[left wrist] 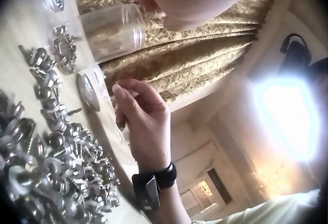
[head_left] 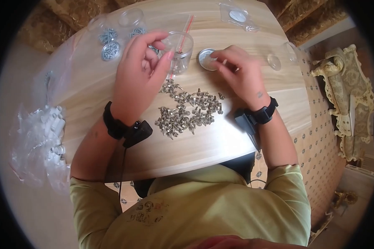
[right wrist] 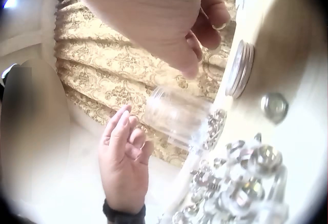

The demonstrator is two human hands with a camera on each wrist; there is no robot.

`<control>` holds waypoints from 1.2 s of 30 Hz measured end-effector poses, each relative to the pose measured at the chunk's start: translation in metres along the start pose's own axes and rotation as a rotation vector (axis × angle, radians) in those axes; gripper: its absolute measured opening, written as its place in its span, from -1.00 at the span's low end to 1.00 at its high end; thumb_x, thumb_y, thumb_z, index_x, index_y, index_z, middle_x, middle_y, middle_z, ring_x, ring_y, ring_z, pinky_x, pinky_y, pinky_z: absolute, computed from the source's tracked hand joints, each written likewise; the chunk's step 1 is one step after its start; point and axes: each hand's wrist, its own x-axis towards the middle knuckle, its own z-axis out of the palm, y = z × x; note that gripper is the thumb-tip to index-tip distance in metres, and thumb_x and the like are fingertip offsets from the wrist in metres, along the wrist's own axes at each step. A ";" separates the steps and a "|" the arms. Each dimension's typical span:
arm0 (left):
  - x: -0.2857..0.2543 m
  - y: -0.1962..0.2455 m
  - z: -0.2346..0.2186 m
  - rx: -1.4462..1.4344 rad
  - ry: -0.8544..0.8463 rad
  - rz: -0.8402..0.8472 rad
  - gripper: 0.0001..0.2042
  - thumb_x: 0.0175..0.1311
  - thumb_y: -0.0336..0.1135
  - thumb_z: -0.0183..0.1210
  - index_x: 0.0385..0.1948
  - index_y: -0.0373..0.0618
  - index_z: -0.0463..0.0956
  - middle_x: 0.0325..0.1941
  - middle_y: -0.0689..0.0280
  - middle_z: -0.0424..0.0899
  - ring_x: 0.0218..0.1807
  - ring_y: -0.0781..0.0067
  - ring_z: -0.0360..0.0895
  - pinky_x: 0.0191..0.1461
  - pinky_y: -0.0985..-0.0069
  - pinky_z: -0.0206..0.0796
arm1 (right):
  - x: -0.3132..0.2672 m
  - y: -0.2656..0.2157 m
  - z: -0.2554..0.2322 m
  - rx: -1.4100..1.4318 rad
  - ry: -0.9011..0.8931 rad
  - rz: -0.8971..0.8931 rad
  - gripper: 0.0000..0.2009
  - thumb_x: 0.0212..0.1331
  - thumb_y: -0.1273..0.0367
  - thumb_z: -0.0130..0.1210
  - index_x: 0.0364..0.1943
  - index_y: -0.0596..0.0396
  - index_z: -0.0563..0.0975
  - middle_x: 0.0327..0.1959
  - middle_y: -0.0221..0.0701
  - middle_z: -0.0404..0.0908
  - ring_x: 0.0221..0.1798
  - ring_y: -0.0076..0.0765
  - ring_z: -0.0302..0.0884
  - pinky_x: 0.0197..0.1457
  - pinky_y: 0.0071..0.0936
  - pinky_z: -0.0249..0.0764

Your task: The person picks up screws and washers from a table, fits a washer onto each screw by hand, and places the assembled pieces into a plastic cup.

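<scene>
My left hand hovers just left of a clear plastic jar, its fingers loosely bent and nothing held. The jar stands upright with a few screws at its bottom, as the right wrist view shows. My right hand is above and beside a round silver-rimmed lid, fingers loosely curled. A gap shows between those fingers and the lid in the right wrist view. Nearer the body lies a loose pile of metal screws with washer-like heads, trailing toward the jar.
Tubs of silver screws stand at the back left. A red-edged clear bag lies behind the jar. White plastic fittings in a bag are at left. A packaged disc and clear round lids lie back right.
</scene>
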 end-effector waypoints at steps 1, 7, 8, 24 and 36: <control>-0.004 -0.001 0.001 -0.033 -0.006 -0.018 -0.70 0.39 -0.61 0.22 0.13 -0.25 0.53 -0.20 0.37 0.51 -0.41 0.79 0.34 -0.38 0.73 0.24 | -0.001 -0.005 0.003 0.024 -0.056 -0.053 -0.82 0.24 0.47 0.37 -0.09 0.14 0.70 -0.28 -0.38 0.66 -0.31 -0.47 0.62 -0.21 -0.55 0.52; -0.021 -0.010 0.006 -0.154 -0.092 0.030 -0.75 0.42 -0.61 0.16 0.08 -0.23 0.54 -0.24 0.41 0.49 -0.42 0.80 0.31 -0.39 0.74 0.20 | -0.011 -0.017 0.041 0.201 -0.355 -0.167 -0.85 0.21 0.47 0.35 -0.17 0.17 0.67 -0.23 -0.25 0.61 -0.21 -0.10 0.62 -0.14 -0.31 0.57; -0.022 -0.012 0.007 -0.155 -0.092 0.028 -0.75 0.42 -0.61 0.16 0.08 -0.23 0.54 -0.24 0.41 0.49 -0.42 0.80 0.31 -0.39 0.74 0.20 | -0.011 -0.018 0.040 0.202 -0.357 -0.165 -0.85 0.21 0.47 0.35 -0.17 0.17 0.67 -0.23 -0.25 0.61 -0.21 -0.10 0.62 -0.14 -0.31 0.57; -0.032 -0.019 0.010 -0.171 -0.233 -0.147 -0.81 0.47 -0.57 0.11 0.04 -0.21 0.54 -0.33 0.47 0.50 -0.44 0.85 0.33 -0.41 0.76 0.16 | -0.016 -0.017 0.027 0.178 -0.408 -0.144 -0.87 0.26 0.47 0.31 -0.17 0.17 0.63 -0.24 -0.28 0.59 -0.18 -0.05 0.59 -0.05 -0.30 0.53; -0.031 -0.002 0.011 -0.387 -0.482 -0.353 -0.82 0.66 -0.31 -0.06 -0.03 -0.20 0.45 -0.19 0.39 0.58 -0.22 0.69 0.45 -0.10 0.69 0.34 | -0.010 -0.027 0.018 0.414 -0.005 -0.104 -0.89 0.24 0.59 0.28 -0.19 0.18 0.70 -0.26 -0.32 0.68 -0.23 -0.30 0.62 -0.13 -0.41 0.54</control>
